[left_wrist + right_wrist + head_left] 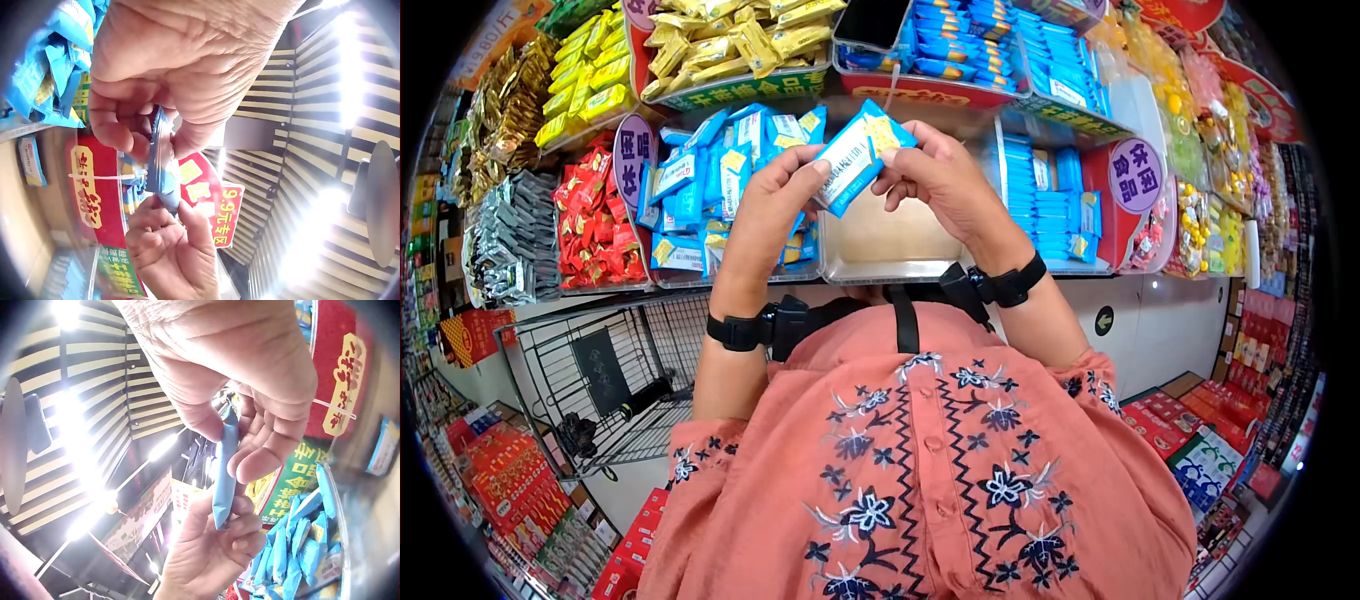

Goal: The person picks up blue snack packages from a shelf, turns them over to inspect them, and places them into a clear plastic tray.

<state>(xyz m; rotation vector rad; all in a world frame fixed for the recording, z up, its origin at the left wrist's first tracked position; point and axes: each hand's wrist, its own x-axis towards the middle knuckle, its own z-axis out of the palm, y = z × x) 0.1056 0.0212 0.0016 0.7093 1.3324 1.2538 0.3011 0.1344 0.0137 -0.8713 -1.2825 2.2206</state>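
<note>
Between both hands is a small blue-and-white snack packet (855, 160) with yellow pictures on its wrapper, held tilted above the bins. My left hand (778, 200) pinches its lower left end between thumb and fingers. At the upper right end, my right hand (945, 180) pinches it the same way. The left wrist view shows the packet (164, 165) nearly edge-on, with the right hand (172, 253) below. From the right wrist, its blue side (226, 465) shows between the fingertips.
Loose blue packets (735, 165) fill the bin at left; rows of similar packets (1045, 205) fill the right one. Between them sits a bin with a pale bottom (890, 235). Red packets (590, 225) lie farther left. A shopping cart (600, 370) stands at lower left.
</note>
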